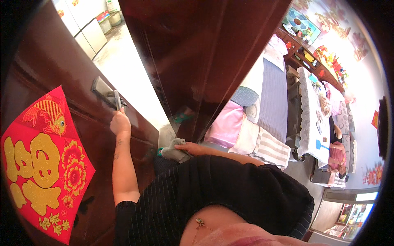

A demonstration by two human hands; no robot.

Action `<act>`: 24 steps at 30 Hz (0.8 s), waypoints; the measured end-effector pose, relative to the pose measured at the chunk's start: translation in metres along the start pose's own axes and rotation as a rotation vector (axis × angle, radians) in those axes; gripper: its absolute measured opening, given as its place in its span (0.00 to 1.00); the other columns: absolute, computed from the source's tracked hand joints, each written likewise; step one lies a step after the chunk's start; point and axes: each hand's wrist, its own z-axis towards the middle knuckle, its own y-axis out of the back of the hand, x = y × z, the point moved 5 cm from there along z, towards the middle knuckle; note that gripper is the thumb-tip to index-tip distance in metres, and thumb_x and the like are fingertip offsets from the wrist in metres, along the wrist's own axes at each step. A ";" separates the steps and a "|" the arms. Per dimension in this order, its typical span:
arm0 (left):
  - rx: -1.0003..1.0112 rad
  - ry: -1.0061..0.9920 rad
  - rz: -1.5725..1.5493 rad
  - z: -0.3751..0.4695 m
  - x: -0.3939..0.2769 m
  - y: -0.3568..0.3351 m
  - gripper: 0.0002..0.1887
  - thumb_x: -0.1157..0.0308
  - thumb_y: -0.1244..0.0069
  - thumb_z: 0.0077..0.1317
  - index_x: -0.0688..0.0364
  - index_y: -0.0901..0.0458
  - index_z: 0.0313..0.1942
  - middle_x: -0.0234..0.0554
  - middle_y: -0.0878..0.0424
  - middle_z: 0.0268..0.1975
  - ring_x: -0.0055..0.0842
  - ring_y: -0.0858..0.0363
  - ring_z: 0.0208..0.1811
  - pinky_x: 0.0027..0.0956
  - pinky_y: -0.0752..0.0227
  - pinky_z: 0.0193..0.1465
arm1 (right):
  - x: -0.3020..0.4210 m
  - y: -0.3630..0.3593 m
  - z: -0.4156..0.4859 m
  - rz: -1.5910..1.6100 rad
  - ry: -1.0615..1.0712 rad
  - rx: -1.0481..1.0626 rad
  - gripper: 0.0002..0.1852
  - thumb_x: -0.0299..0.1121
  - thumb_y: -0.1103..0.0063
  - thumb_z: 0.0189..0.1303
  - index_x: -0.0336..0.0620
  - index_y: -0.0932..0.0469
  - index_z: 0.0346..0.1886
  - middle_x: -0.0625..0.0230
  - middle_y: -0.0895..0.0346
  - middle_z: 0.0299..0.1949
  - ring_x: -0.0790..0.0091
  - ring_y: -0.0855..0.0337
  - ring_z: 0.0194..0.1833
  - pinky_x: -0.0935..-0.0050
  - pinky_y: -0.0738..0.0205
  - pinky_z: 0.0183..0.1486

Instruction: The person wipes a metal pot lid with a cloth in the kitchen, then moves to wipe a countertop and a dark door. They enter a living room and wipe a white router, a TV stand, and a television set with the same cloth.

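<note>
My left hand [120,122] grips the metal lever handle [117,100] of a dark red-brown wooden door [92,123], its fingers wrapped round the lever's end. Above the hand, the handle's backplate [103,89] is fixed to this door leaf. In front of my waist, my right hand [192,148] holds a bunched grey cloth [176,151]. A second glossy dark wooden panel [197,55] rises ahead of me, and a bright gap separates it from the door with the handle. The door carries a red paper decoration [50,166] with gold characters, a fish and flowers.
Through the gap show a pale floor [123,61] and a white cabinet or appliance [92,37]. To the right are a bed [274,98] with folded bedding, a table [311,123] with a scalloped cloth, and a person [337,156] in pink on a sofa. An electric fan [297,22] stands farther back.
</note>
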 end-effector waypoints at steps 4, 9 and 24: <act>-0.003 0.088 0.004 0.032 0.040 -0.017 0.27 0.48 0.65 0.78 0.65 0.22 0.39 0.57 0.12 0.36 0.52 0.13 0.40 0.53 0.20 0.42 | -0.015 0.009 0.031 -0.009 -0.001 -0.011 0.27 0.51 0.39 0.69 0.34 0.19 0.55 0.67 0.20 0.49 0.72 0.24 0.52 0.69 0.30 0.56; -0.013 0.145 -0.074 0.072 0.095 -0.047 0.28 0.47 0.65 0.77 0.65 0.21 0.40 0.58 0.12 0.37 0.53 0.13 0.41 0.55 0.21 0.44 | -0.019 0.018 0.071 0.211 -0.053 -0.014 0.25 0.48 0.41 0.70 0.35 0.22 0.56 0.63 0.19 0.49 0.67 0.19 0.49 0.66 0.24 0.53; -0.078 0.434 0.130 0.099 0.201 -0.064 0.24 0.47 0.63 0.76 0.60 0.23 0.35 0.55 0.13 0.30 0.51 0.13 0.33 0.53 0.20 0.35 | 0.087 -0.038 0.226 0.319 -0.252 0.127 0.21 0.43 0.50 0.75 0.36 0.26 0.59 0.56 0.19 0.54 0.60 0.17 0.54 0.58 0.23 0.60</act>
